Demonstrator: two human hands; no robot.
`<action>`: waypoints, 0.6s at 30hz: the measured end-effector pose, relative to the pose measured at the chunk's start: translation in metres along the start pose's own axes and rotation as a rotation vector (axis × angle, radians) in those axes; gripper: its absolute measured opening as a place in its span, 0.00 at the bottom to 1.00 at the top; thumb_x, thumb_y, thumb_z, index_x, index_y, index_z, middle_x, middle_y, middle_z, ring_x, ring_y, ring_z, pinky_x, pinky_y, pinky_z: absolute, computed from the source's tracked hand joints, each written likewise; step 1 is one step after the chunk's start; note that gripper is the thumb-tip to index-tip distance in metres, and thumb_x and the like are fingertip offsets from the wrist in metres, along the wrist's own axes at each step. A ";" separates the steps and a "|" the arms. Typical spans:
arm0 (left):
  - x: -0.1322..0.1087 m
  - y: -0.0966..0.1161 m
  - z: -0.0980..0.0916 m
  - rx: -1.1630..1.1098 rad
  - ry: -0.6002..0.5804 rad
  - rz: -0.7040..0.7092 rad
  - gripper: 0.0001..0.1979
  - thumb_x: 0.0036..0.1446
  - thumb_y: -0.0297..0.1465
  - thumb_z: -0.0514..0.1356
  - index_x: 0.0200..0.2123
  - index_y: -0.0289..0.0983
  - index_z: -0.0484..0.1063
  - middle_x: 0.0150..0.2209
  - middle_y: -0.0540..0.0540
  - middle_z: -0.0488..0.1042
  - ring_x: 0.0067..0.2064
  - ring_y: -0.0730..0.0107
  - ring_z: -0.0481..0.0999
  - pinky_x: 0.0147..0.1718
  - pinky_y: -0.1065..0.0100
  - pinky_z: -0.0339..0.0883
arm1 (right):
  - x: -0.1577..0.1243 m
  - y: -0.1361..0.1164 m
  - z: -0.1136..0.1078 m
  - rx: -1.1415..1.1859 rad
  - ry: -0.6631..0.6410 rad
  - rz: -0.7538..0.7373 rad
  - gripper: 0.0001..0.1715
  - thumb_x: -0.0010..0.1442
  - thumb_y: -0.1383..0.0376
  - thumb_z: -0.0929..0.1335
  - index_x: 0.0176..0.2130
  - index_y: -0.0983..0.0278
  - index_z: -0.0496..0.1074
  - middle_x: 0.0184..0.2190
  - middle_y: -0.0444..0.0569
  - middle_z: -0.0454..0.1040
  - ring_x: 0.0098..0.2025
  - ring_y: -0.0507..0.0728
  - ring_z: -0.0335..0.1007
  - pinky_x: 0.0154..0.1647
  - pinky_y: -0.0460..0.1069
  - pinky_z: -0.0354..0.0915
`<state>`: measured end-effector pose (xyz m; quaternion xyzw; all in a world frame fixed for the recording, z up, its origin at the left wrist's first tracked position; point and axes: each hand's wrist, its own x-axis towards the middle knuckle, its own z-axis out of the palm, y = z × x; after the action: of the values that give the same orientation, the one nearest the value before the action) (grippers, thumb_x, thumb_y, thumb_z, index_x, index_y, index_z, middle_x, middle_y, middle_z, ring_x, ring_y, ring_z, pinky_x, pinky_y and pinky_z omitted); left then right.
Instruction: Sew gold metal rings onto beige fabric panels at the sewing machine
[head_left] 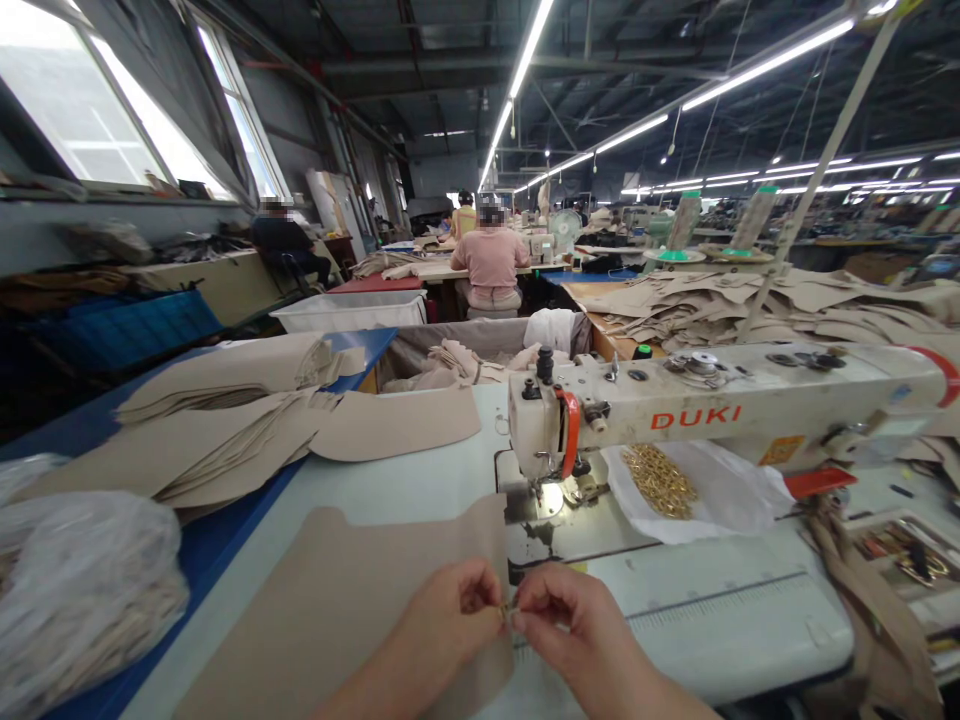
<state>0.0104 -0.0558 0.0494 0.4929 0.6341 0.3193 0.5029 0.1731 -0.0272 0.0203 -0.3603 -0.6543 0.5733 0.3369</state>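
My left hand (448, 612) and my right hand (574, 622) meet at the front of the sewing machine bed, thumbs and fingertips pinched together. Between them is a small gold-coloured metal piece (505, 607), mostly covered by the fingers; its exact shape is too small to make out. Beneath my left hand lies a large beige fabric panel (352, 590), its right edge close to my fingertips. Just beyond my hands stands the white sewing machine (720, 410), its needle area over a shiny metal plate. Many gold metal fittings (660, 482) lie on a white bag (739, 490) under the machine arm.
Stacked beige panels (225, 430) lie on the blue table (255, 545) at left, beside a clear plastic bag (90, 600). More cut pieces (825, 305) are heaped behind the machine. A tray of small parts (900, 560) is at right. A person in pink (491, 255) sits ahead.
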 end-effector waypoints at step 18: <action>-0.004 0.005 0.010 -0.177 0.140 0.170 0.06 0.42 0.32 0.62 0.23 0.38 0.67 0.23 0.52 0.69 0.27 0.69 0.69 0.29 0.70 0.64 | 0.006 -0.005 0.003 0.333 0.190 0.092 0.13 0.42 0.64 0.73 0.20 0.64 0.66 0.19 0.42 0.68 0.23 0.50 0.61 0.25 0.45 0.58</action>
<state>0.0218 -0.0587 0.0527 0.4751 0.5928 0.4491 0.4703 0.1671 -0.0236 0.0249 -0.3813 -0.4987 0.6518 0.4255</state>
